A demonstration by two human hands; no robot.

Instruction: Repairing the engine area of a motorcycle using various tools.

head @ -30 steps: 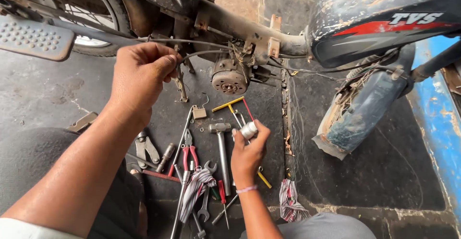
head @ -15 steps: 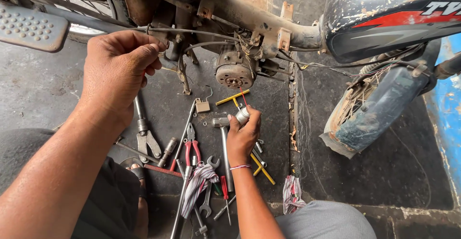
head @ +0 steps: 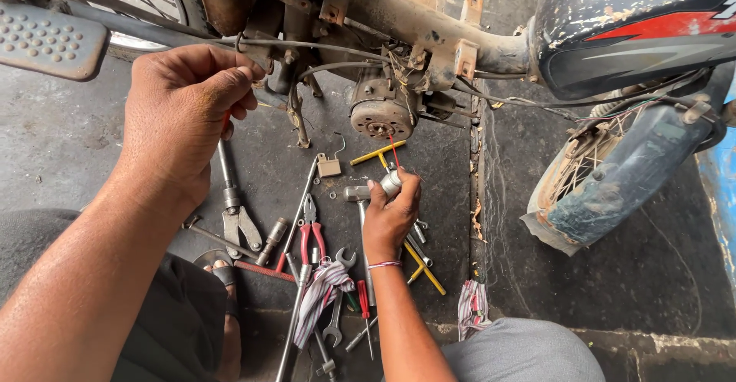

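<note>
Hands update: vs 1 s ago, right hand (head: 389,217) moved up from the tool pile, now at frame centre just under the round rusty engine cover (head: 381,113), gripping a small shiny metal can (head: 391,182) w/ thin red straw aimed at the cover. Looks like spraying is starting. Left hand (head: 184,110), upper left, pinched on a thin grey cable (head: 322,46), same grip as before. Floor (head: 92,152): rough dark concrete; red-handled pliers (head: 310,232), chrome spanners, striped rag (head: 326,290).
</note>
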